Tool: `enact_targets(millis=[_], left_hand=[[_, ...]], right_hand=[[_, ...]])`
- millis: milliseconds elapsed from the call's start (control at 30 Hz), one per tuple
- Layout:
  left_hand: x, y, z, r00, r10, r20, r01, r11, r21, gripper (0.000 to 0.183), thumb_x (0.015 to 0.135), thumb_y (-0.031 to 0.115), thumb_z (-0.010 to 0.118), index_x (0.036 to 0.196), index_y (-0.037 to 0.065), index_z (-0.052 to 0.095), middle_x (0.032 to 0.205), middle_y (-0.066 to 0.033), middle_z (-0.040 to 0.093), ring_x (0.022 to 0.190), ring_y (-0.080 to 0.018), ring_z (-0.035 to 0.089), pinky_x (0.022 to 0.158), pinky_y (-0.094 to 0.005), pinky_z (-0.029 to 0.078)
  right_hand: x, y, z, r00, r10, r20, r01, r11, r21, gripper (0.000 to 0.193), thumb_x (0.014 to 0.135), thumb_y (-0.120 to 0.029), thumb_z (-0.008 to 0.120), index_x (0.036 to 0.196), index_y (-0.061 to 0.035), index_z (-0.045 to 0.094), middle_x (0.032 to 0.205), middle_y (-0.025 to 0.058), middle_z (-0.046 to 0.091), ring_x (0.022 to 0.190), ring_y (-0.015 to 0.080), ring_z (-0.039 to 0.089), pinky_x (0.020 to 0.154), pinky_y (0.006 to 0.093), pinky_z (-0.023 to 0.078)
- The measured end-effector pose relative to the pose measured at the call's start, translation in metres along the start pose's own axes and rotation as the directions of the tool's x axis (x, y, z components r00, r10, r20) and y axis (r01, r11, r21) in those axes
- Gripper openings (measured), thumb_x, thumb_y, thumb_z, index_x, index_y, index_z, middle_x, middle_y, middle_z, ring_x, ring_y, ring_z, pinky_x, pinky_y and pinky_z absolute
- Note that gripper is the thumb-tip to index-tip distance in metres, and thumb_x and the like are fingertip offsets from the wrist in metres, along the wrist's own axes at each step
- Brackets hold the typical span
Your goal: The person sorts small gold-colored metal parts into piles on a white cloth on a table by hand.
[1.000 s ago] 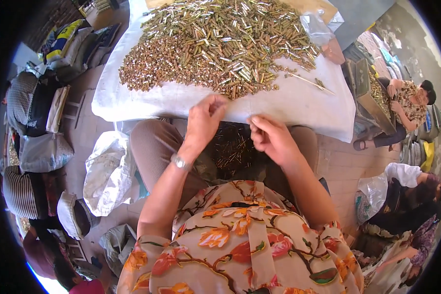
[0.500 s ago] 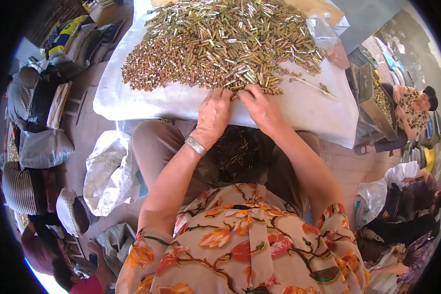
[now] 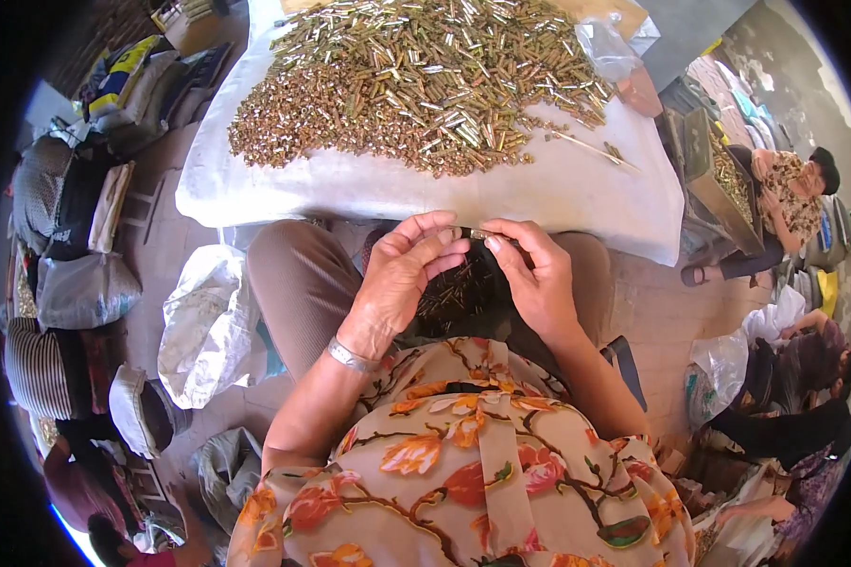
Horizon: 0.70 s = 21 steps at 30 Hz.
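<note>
Over my lap, just off the table's near edge, my left hand (image 3: 399, 269) and right hand (image 3: 541, 274) meet fingertip to fingertip. A small brass-coloured metal piece (image 3: 479, 234) shows between them, pinched by the right thumb and fingers. The left thumb and fingers close on its other end, which they largely hide. Beyond, a heap of slim brass-coloured metal tubes (image 3: 444, 80) covers the white-covered table (image 3: 350, 195). Shorter, nut-like pieces (image 3: 272, 130) are massed on the heap's left. Below my hands, between my knees, a dark holder (image 3: 452, 300) contains loose slim pieces.
A thin pale stick (image 3: 591, 147) and a clear plastic bag (image 3: 610, 49) are on the table's right. A white sack (image 3: 203, 326) stands left of my knee. Other people sit at the right, one beside a wooden tray (image 3: 695, 170) of metal pieces, and at the lower left.
Both hands have drawn back from the heap's near edge to above my lap. They have come up with a small metal piece between the fingertips.
</note>
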<state>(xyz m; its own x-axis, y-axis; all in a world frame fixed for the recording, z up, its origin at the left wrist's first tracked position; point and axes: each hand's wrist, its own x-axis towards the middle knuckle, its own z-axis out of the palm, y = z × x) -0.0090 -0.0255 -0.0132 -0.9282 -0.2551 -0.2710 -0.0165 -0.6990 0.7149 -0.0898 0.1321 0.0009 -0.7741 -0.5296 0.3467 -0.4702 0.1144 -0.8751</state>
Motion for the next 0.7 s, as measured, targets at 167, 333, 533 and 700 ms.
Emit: enact_targets(millis=[167,333,533,700], left_hand=[[-0.008,-0.004,0.001,1.0,-0.001,-0.006,0.001,1.0,-0.003,0.021,0.092,0.005,0.056,0.112,-0.002,0.058,0.1,-0.0079,0.064,0.091,-0.0165,0.065,0.083,-0.0289,0.055],[-0.016,-0.007,0.007,0.997,0.074,0.027,-0.075,0.997,0.02,0.016,0.092,0.004,0.055,0.106,-0.001,0.059,0.099,-0.0077,0.064,0.091,-0.0167,0.065,0.082,-0.0279,0.056],[-0.024,-0.01,0.017,0.979,0.196,0.05,-0.201,0.969,0.144,0.014,0.091,0.002,0.057,0.105,0.0,0.056,0.1,-0.0083,0.063,0.091,-0.017,0.065,0.084,-0.0301,0.055],[-0.027,-0.012,0.019,0.946,0.316,0.078,-0.325,0.927,0.186,0.018,0.089,-0.001,0.059,0.107,0.0,0.053,0.1,-0.0075,0.063,0.092,-0.0152,0.064,0.086,-0.0301,0.054]], right_hand=[[-0.011,-0.008,-0.005,1.0,-0.007,-0.004,0.007,1.0,0.013,0.016,0.089,-0.004,0.06,0.104,-0.003,0.064,0.085,0.0096,0.063,0.07,0.0144,0.058,0.064,0.0252,0.046],[-0.014,-0.017,-0.007,0.999,-0.037,0.003,0.037,0.999,-0.029,0.016,0.089,-0.004,0.06,0.104,-0.0025,0.064,0.087,0.0103,0.063,0.072,0.0158,0.06,0.065,0.0256,0.047],[-0.017,-0.019,-0.004,0.997,-0.075,0.003,0.075,0.997,-0.016,0.016,0.087,-0.002,0.061,0.103,-0.0016,0.064,0.088,0.011,0.065,0.072,0.0155,0.062,0.065,0.0256,0.049],[-0.017,-0.021,-0.006,0.995,-0.096,0.018,0.097,0.993,-0.059,0.017,0.087,0.0,0.061,0.103,-0.0015,0.065,0.089,0.0113,0.065,0.072,0.0151,0.061,0.064,0.0251,0.048]])
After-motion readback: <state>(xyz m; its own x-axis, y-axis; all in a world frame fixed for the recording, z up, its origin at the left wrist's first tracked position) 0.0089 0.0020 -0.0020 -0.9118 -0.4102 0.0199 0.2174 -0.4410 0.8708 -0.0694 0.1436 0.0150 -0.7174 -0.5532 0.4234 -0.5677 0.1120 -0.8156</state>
